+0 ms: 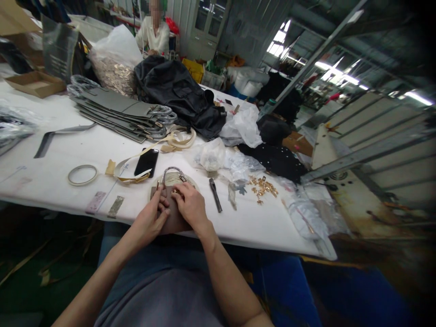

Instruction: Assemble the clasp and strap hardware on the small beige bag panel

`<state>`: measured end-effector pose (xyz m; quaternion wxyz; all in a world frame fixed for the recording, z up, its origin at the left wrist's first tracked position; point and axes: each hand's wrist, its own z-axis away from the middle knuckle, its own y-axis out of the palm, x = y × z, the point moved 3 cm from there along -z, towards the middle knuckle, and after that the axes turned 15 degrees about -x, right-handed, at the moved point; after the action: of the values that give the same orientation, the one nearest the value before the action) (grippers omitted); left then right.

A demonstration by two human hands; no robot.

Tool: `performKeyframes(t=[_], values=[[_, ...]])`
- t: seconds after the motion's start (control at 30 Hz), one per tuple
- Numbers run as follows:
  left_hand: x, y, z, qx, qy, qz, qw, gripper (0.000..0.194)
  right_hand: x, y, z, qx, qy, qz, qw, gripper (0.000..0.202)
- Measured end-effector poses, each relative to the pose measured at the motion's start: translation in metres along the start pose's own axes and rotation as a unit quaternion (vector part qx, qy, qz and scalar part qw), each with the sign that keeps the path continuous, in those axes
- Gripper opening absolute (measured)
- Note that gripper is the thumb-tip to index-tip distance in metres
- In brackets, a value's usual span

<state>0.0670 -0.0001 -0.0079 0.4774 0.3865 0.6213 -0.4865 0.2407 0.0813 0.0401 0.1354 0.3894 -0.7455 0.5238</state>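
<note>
While both hands pressed on it, the small brown leather piece (170,206) lay at the table's (61,181) near edge | left hand (151,220) curled, pinching its left side; right hand (190,204) curled, fingertips on its metal ring (172,175) | step: seemingly fitting hardware; next needs steady alignment | black punch tool (215,194) just right, phone (146,162) behind, gold fittings (262,186) further right

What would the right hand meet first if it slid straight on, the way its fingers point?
The right hand points up-left over the brown leather piece. First would likely be the left hand, or the metal ring just beyond; depth is unclear.
</note>
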Motion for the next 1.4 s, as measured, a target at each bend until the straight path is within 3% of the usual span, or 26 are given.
performKeyframes(t=[0.43,0.67,0.73,0.87,1.0,1.13,1.27,1.4], values=[[0.005,0.002,0.002,-0.017,0.021,0.010,1.000,0.081,-0.002,0.005,0.007,-0.041,0.026,-0.071,0.996,0.025],[0.008,0.002,0.002,-0.018,0.021,0.005,1.000,0.080,0.000,0.006,0.009,-0.027,0.011,-0.038,0.999,0.020],[0.007,0.002,0.003,-0.022,0.026,0.003,0.999,0.080,-0.002,0.005,0.009,-0.028,0.015,-0.053,0.998,0.023],[0.005,0.000,0.003,-0.022,0.019,0.016,0.999,0.078,-0.007,0.001,0.013,-0.033,0.028,-0.111,0.993,0.047],[0.002,-0.004,0.004,-0.016,0.018,0.030,0.999,0.067,-0.010,-0.009,0.026,-0.075,0.024,-0.155,0.985,0.038],[0.000,-0.006,0.004,-0.026,0.017,0.043,0.999,0.062,-0.023,-0.024,0.039,-0.151,0.064,-0.063,0.984,0.039],[-0.001,-0.006,0.000,-0.045,0.001,0.032,0.998,0.061,-0.043,-0.027,0.034,-0.131,0.127,0.080,0.980,0.070],[-0.001,-0.007,0.001,-0.057,-0.016,-0.012,0.998,0.063,-0.052,-0.025,0.019,-0.112,0.163,0.109,0.974,0.051]])
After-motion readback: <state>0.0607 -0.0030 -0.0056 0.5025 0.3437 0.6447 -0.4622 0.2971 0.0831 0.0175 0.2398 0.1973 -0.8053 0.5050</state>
